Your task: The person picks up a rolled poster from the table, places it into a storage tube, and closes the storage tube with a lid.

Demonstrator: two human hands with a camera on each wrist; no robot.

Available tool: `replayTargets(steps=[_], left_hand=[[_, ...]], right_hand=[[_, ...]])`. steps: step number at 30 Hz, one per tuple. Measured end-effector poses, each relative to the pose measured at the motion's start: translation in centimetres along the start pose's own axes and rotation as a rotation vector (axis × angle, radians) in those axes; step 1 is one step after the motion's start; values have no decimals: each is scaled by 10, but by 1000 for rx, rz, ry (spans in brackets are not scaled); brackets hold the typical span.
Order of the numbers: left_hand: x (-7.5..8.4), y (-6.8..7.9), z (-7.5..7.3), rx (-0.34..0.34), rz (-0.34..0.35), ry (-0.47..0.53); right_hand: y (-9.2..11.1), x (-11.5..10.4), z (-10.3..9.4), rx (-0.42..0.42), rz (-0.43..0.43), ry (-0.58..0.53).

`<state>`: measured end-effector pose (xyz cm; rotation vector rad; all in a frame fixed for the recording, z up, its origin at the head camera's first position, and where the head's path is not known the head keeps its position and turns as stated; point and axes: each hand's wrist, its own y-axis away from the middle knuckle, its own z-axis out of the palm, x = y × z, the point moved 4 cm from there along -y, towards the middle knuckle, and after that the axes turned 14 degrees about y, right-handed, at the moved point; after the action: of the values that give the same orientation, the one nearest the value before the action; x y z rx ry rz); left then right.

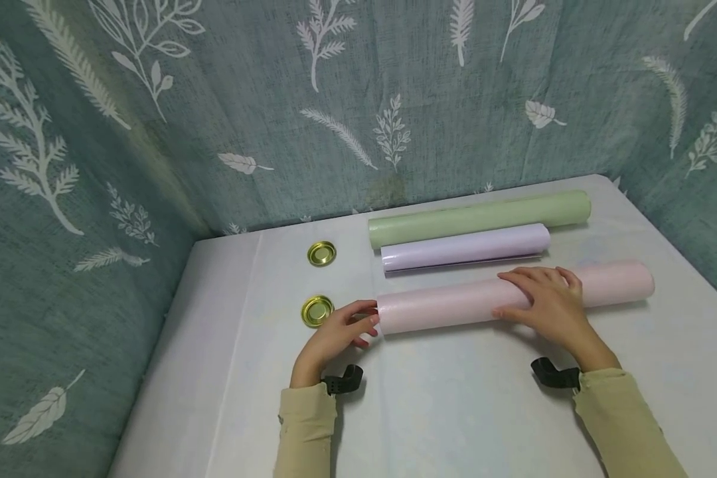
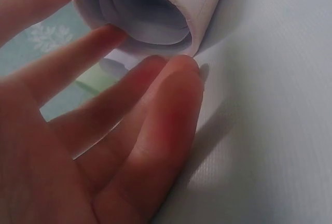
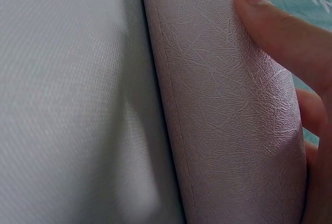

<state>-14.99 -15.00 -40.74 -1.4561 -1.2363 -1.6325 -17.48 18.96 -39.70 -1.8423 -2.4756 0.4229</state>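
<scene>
A rolled pink sheet (image 1: 436, 307), textured and hollow, lies across the white table. My right hand (image 1: 552, 309) grips it right of its middle, thumb on the near side and fingers over the far side. In the right wrist view, the thumb presses the crinkled pink surface (image 3: 223, 79). At the roll's left end is my left hand (image 1: 337, 332), its fingers extended and touching the end's edge. The left wrist view shows the open end (image 2: 150, 11) with inner layers, and the fingertips (image 2: 171, 99) at its lower rim.
Behind the pink roll lie a purple roll (image 1: 466, 250) and a longer green roll (image 1: 484, 216). Two small gold round dishes (image 1: 321, 253) stand left of the rolls; the nearer dish (image 1: 317, 311) is beside my left hand. Leaf-patterned green cloth (image 1: 263, 113) hangs around the table.
</scene>
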Motion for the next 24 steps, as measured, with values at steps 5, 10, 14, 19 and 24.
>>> replayTargets(steps=[5,10,14,19,24], left_hand=[[-13,-6,-3,0,24,2],[0,1,2,-22,14,3],[6,3,4,-27,10,11],[1,0,2,-14,14,16],[-15,-8,-5,27,11,32]], right_hand=[[0,1,1,-5,1,7],[1,1,1,2,-5,3],[1,0,1,6,-5,1],[1,0,1,-1,-1,-3],[1,0,2,-16,6,-9]])
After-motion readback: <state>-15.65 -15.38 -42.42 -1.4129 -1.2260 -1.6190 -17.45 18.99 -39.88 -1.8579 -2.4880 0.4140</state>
